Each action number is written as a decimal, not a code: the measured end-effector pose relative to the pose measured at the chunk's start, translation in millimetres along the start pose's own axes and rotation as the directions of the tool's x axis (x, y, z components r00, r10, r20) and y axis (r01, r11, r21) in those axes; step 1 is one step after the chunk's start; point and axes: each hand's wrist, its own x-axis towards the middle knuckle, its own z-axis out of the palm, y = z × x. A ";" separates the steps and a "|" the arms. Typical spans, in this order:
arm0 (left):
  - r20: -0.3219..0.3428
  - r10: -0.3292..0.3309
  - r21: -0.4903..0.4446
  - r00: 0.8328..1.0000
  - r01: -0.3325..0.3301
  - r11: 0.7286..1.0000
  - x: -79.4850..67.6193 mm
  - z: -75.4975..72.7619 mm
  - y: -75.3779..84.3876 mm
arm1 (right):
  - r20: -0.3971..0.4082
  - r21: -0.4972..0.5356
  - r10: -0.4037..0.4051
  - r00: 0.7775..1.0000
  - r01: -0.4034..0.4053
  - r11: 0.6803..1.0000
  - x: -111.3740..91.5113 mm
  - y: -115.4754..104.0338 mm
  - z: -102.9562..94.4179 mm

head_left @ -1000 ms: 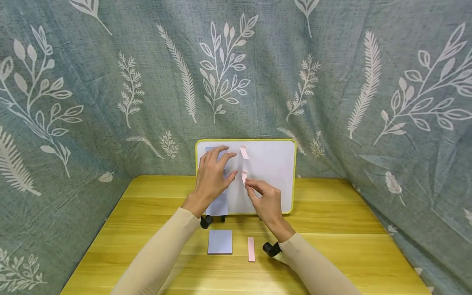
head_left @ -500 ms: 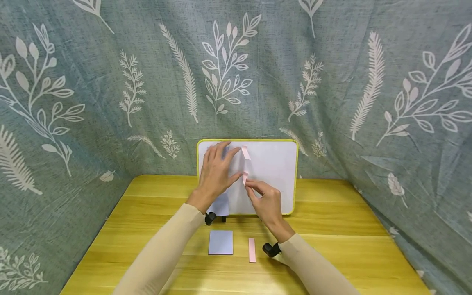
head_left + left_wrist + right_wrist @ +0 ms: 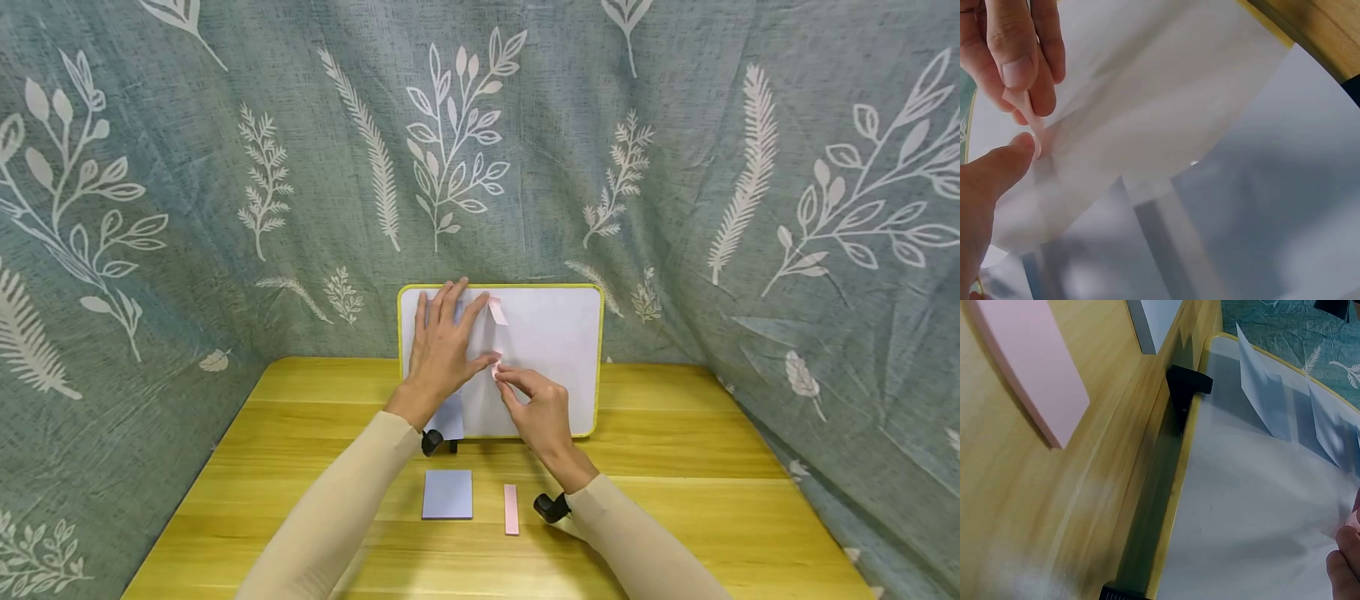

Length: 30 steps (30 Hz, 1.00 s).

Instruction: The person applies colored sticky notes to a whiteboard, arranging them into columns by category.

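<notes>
Head view lets me watch the right hand [image 3: 546, 417] pinch the lower strip's [image 3: 1036, 126] bottom end at the board [image 3: 551, 350], while the left hand [image 3: 438, 350], spread, gripping nothing, thumbs its top, probably to steady it.

Soft shadows on whiteboard [image 3: 1235, 481], pale tabletop [image 3: 1035, 550] glare

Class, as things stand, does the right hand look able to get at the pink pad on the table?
Probably yes: the pink pad lies uncovered on the table. The right hand pinches a pink strip at the whiteboard, so it may need freeing first.
</notes>
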 end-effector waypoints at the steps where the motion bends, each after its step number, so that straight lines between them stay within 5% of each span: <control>1: 0.008 -0.004 0.003 1.000 0.004 1.000 0.0 0.3 0.0 | 0.004 0.001 0.002 1.000 -0.002 1.000 0.0 0.4 0.2; 30: -0.033 -0.075 0.062 0.997 0.077 0.995 6.6 18.2 2.9 | 0.047 -0.091 -0.042 0.998 0.046 0.995 -0.5 3.4 3.1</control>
